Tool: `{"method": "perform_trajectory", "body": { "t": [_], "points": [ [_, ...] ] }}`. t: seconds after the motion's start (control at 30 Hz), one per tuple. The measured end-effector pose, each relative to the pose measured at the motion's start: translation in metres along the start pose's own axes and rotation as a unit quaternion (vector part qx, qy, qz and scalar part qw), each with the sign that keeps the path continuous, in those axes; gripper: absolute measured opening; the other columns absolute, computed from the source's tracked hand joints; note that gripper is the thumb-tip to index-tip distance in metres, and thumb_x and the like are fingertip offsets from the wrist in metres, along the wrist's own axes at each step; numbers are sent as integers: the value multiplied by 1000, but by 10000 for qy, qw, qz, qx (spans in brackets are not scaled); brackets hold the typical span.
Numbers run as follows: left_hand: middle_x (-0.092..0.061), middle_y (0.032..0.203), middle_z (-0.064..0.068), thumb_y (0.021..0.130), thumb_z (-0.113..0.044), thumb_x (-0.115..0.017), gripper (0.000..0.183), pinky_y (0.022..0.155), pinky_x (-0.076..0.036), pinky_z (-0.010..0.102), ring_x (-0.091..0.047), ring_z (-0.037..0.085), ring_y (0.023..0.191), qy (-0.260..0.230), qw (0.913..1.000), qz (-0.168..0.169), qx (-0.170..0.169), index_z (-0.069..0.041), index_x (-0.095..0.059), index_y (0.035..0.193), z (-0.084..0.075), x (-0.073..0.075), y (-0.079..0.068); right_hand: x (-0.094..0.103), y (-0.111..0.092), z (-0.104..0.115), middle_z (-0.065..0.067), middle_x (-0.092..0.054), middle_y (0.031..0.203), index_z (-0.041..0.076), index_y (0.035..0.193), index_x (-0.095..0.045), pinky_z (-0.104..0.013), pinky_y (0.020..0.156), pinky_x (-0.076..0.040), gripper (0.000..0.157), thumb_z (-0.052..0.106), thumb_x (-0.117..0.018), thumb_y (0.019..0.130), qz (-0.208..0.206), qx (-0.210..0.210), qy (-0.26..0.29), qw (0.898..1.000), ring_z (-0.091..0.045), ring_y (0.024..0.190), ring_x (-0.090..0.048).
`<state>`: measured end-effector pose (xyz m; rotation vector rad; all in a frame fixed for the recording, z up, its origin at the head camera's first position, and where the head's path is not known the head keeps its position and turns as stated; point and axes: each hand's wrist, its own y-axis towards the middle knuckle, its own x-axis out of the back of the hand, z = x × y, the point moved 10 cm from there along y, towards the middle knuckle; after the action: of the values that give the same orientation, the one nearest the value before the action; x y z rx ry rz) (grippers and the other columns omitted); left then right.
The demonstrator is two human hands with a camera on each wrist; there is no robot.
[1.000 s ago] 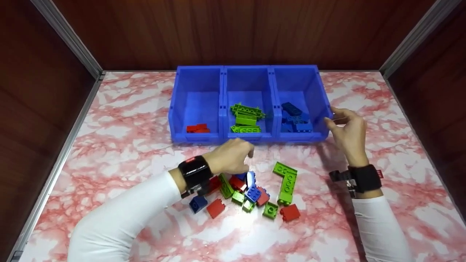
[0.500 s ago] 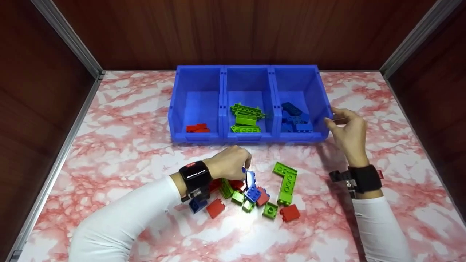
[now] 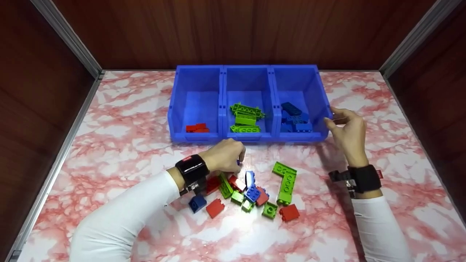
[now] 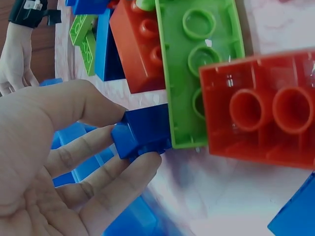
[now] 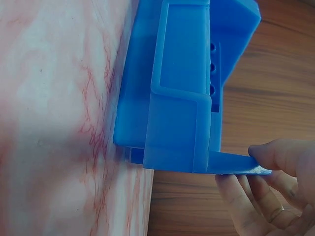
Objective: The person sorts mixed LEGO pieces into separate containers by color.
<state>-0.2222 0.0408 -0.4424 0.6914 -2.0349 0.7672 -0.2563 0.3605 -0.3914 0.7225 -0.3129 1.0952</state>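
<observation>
Above the back of a loose brick pile, my left hand (image 3: 225,156) pinches a blue toy brick (image 4: 147,125) between thumb and fingers. Most of that brick is hidden by the hand in the head view. In the left wrist view a long green brick (image 4: 184,118) and an upturned red brick (image 4: 261,108) appear right beside it. My right hand (image 3: 347,133) grips the outer side wall of the right-hand blue bin (image 5: 177,132), thumb on one face and fingers on the other. That bin contains several blue bricks (image 3: 295,119).
The middle bin (image 3: 247,137) holds several green bricks, and the left bin (image 3: 196,138) a few red ones. Joined green bricks (image 3: 287,185) lie right of the mixed pile. A dark blue brick (image 3: 197,203) and red bricks (image 3: 289,212) lie around its front.
My left hand dipped into the pile, took hold of a blue brick, and has moved back and left with it. The right hand stays on the bin wall.
</observation>
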Motion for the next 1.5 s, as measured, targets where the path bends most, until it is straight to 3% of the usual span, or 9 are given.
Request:
{"method": "perform_trajectory", "body": {
  "t": [0.13,0.27,0.43,0.53,0.7,0.87,1.13,1.33,1.5],
  "points": [
    [-75,105,14,84,-7,-79,19,86,-62,41,-72,31,96,-30,9999,-65,128,0,-74,101,1,2,-1,1,0,0,-24,-79,106,-1,121,-76,-3,64,-45,32,4,-77,90,-80,50,-53,9999,19,72,-56],
    [-73,105,16,83,-8,-77,21,86,-60,45,-69,33,97,30,9991,-366,215,2,-73,101,-2,5,-1,1,0,1,-24,-79,104,-1,121,-76,-3,65,-45,32,4,-77,90,-85,65,-53,9999,19,72,-55],
    [-74,86,15,78,-1,-76,6,72,-61,47,-70,33,81,218,9970,-697,248,0,-70,80,-4,3,-1,1,0,1,-24,-79,105,-1,122,-76,-4,65,-46,32,4,-77,90,-56,34,-18,10000,17,72,-56],
    [-73,78,14,78,4,-74,12,71,-62,48,-71,34,77,289,9960,-809,249,-2,-65,71,-3,0,0,1,0,1,-24,-79,105,-1,122,-76,-4,65,-46,32,5,-77,91,-47,9,7,10000,17,72,-56],
    [-75,79,16,81,8,-70,9,75,-64,49,-74,36,78,278,9962,-809,158,0,-69,76,-3,-5,3,1,-1,1,-24,-79,106,-1,122,-76,-4,66,-46,32,4,-77,91,-40,5,-7,10000,16,72,-56],
    [-78,85,13,83,2,-76,4,75,-65,42,-76,33,82,264,9970,-706,155,-2,-74,83,-9,-3,6,2,-1,0,-24,-79,105,-1,123,-75,-4,65,-45,32,5,-77,91,-51,-1,-80,10000,17,72,-55],
    [-76,102,10,89,-2,-77,14,79,-63,30,-72,25,91,-105,9976,-687,-40,-3,-74,103,-34,11,18,1,0,0,-25,-79,103,-1,122,-76,-3,66,-45,32,4,-77,90,-92,-14,-65,9999,20,71,-54],
    [-75,114,10,94,-5,-75,22,87,-63,27,-71,22,101,-244,9952,-789,-529,-5,-74,115,-65,21,31,0,0,1,-27,-78,106,-2,122,-75,-2,64,-45,32,3,-77,90,-82,40,-12,10000,19,71,-55],
    [-74,118,9,96,-6,-72,22,89,-62,23,-72,21,105,-49,9905,-981,-963,-6,-73,117,-93,32,45,1,0,1,-26,-79,106,-3,122,-75,-2,63,-46,32,3,-77,91,-70,78,24,9999,17,71,-56]
  ]
}}
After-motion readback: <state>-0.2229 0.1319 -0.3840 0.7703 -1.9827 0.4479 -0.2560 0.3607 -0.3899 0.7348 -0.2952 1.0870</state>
